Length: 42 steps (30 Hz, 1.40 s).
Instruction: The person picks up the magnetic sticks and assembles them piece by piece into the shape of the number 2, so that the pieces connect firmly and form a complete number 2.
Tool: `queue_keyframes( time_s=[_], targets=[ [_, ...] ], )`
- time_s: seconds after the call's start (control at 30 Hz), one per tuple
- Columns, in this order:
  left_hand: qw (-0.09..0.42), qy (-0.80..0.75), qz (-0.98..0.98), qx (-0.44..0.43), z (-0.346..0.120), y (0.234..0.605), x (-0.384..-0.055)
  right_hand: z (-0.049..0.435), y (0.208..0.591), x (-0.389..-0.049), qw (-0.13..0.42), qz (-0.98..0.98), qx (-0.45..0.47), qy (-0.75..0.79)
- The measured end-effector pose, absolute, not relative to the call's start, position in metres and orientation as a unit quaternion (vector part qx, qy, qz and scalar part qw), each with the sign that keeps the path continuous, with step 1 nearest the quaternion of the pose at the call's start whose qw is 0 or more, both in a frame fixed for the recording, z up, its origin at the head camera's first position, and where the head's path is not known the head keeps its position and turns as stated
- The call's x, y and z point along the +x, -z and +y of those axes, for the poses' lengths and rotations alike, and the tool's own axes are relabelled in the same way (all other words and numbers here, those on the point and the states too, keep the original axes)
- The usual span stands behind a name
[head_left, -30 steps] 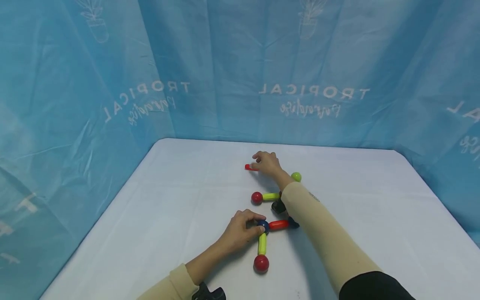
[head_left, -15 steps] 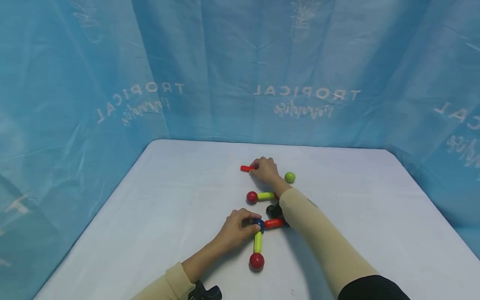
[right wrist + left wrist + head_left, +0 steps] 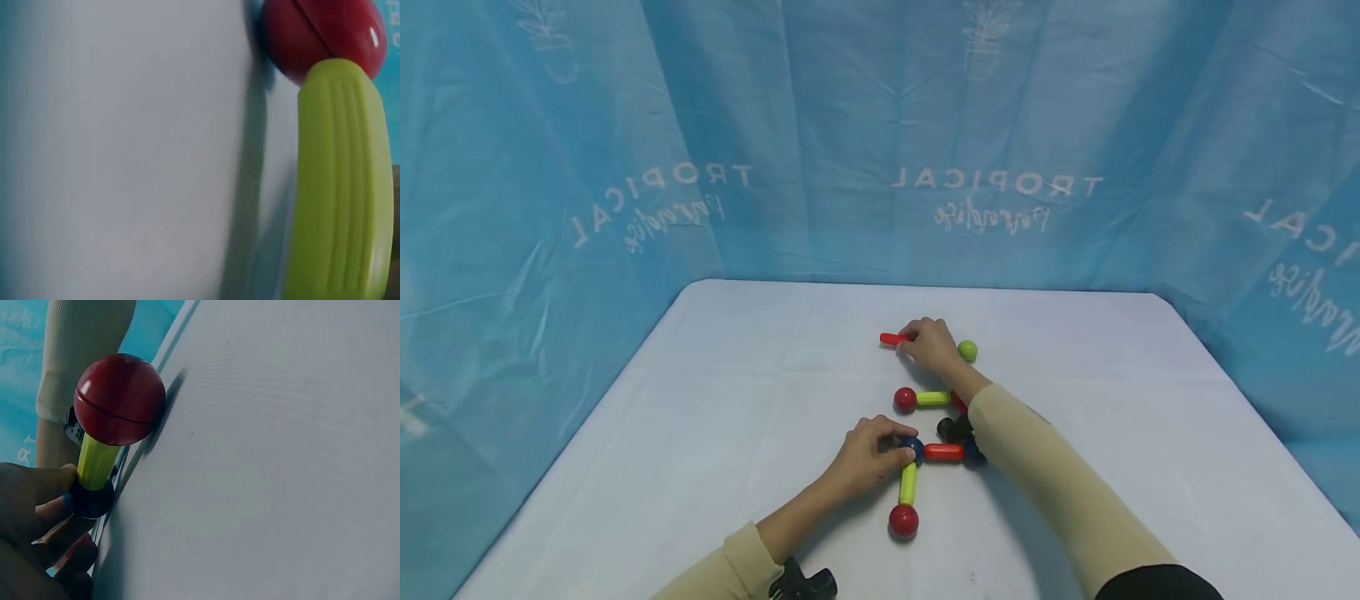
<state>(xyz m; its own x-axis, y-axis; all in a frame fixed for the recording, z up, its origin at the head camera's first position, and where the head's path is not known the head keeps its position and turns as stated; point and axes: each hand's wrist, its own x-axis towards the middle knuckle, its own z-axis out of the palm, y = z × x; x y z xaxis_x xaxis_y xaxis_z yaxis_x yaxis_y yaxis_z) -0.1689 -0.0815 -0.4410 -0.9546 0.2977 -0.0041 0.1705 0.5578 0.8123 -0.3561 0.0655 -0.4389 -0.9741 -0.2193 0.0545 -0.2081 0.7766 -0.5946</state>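
Observation:
My left hand [image 3: 867,457] pinches a dark blue ball [image 3: 913,447] between thumb and fingers. From that ball a yellow-green rod [image 3: 907,483] runs toward me to a red ball [image 3: 903,522]. A red rod [image 3: 943,452] leads right from it to another dark blue ball [image 3: 975,452], partly behind the right sleeve. Farther back, my right hand [image 3: 931,344] grips one end of a loose red rod [image 3: 891,339]. The left wrist view shows the red ball [image 3: 120,400], yellow-green rod and blue ball in line. The right hand's fingers are outside the right wrist view.
Below the right hand lies a red ball [image 3: 906,400] joined to a yellow-green rod [image 3: 933,399], with a red piece [image 3: 958,402] at its right, partly covered by the forearm. A lime green ball [image 3: 967,350] sits right of the right hand. Blue curtains [image 3: 850,142] surround the white table [image 3: 737,375].
The right hand's fingers have closed around the red rod's right end, and the hand has come slightly nearer. The left hand still holds the blue ball. The head view has shifted a little.

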Motion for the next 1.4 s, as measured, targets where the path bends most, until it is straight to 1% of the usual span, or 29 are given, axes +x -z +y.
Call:
queue_keyframes(
  time_s=[0.13, 0.33, 0.47, 0.6, 0.8, 1.0, 1.1, 1.23, 1.4],
  targets=[
    [0.067, -0.452, 0.879, 0.138, -0.082, 0.442, -0.168, 0.071, 0.423, -0.352, -0.004, 0.933, -0.125, 0.339],
    [0.064, -0.455, 0.877, 0.14, -0.082, 0.442, -0.168, 0.08, 0.384, -0.338, -0.033, 0.912, -0.151, 0.381],
    [0.062, -0.454, 0.878, 0.139, -0.082, 0.443, -0.167, 0.093, 0.362, -0.321, -0.044, 0.905, -0.161, 0.391],
    [0.059, -0.455, 0.878, 0.136, -0.082, 0.445, -0.166, 0.109, 0.352, -0.293, -0.04, 0.907, -0.172, 0.382],
    [0.045, -0.456, 0.877, 0.144, -0.084, 0.446, -0.167, 0.129, 0.359, -0.238, -0.027, 0.906, -0.19, 0.377],
    [0.047, -0.467, 0.871, 0.145, -0.083, 0.445, -0.17, 0.146, 0.381, -0.191, -0.012, 0.905, -0.191, 0.38],
    [0.047, -0.459, 0.875, 0.142, -0.082, 0.445, -0.171, 0.154, 0.395, -0.172, 0.005, 0.907, -0.186, 0.378],
    [0.042, -0.451, 0.881, 0.139, -0.082, 0.445, -0.171, 0.161, 0.412, -0.151, 0.042, 0.908, -0.185, 0.375],
    [0.041, -0.45, 0.882, 0.136, -0.082, 0.445, -0.17, 0.164, 0.428, -0.133, 0.079, 0.903, -0.188, 0.378]
  ],
)
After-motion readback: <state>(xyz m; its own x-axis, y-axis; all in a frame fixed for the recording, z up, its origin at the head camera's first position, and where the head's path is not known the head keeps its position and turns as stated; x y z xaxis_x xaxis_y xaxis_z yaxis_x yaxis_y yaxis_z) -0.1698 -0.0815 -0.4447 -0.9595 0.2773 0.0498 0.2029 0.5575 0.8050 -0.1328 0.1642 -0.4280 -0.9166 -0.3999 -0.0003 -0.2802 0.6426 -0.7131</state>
